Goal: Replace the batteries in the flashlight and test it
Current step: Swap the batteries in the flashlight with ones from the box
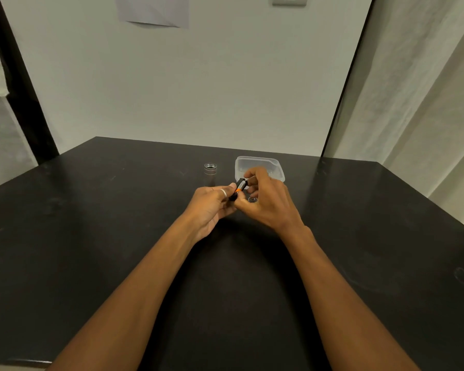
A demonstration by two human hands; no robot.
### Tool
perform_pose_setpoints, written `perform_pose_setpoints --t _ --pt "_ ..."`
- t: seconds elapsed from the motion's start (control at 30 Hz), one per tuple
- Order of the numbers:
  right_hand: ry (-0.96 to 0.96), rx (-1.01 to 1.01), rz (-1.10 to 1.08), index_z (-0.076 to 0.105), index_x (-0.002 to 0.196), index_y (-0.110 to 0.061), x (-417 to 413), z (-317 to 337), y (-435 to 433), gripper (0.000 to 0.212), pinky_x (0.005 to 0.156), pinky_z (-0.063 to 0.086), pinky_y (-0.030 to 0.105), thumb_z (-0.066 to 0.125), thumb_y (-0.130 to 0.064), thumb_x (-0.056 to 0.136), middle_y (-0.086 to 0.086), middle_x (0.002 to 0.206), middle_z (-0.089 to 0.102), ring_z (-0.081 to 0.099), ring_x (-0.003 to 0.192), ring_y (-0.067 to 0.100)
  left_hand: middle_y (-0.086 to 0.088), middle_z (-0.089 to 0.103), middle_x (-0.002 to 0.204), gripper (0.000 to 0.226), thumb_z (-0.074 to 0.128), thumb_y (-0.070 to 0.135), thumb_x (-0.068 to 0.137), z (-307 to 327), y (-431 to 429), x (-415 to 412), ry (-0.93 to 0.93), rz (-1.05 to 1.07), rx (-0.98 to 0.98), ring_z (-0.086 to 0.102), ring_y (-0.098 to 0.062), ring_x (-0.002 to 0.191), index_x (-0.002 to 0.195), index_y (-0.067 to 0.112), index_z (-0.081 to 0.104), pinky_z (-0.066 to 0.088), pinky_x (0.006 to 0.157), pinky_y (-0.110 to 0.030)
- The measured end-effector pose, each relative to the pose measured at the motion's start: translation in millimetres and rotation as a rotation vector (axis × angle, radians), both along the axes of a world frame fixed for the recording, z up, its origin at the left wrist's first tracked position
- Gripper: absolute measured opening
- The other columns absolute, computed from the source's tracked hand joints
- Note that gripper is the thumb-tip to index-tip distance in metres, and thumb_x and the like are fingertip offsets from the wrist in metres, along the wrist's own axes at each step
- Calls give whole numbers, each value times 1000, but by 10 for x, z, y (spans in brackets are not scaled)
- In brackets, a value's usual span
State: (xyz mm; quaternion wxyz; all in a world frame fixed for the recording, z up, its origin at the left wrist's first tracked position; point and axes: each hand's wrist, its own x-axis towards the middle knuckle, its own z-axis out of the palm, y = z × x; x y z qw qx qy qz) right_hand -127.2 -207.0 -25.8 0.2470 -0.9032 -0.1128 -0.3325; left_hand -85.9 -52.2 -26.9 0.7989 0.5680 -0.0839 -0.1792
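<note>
Both hands meet over the middle of the dark table (118, 236). My left hand (212, 207), with a ring on one finger, and my right hand (263, 199) together grip a small black battery holder with an orange-and-grey battery (240, 186) in it. The flashlight body (210, 172), a dark tube with a silver threaded open end, stands upright on the table just behind my left hand. A small round silver cap (253, 200) lies on the table under my right hand's fingers. Whether more batteries sit in the holder is hidden by my fingers.
A clear plastic box (257, 164) sits open on the table behind my right hand. A white wall rises at the table's far edge. A pale curtain hangs at the right, and a dark post stands at the left.
</note>
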Motion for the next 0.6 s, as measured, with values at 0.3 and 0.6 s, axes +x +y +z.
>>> perform_pose_setpoints --t 0.3,0.6 --pt "-15 2 100 71 122 -16 72 -85 -41 34 78 61 31 74 -29 90 -2 110 75 69 98 11 -16 73 96 20 59 13 101 -14 2 16 22 12 -36 70 -19 88 101 -1 73 61 74 -27" --pt "-26 490 57 80 104 -15 87 9 -27 14 88 61 35 73 -21 95 -9 107 77 70 103 3 -21 74 99 22 58 10 101 9 -11 -1 54 9 -76 75 -21 85 109 -8 68 62 78 -28"
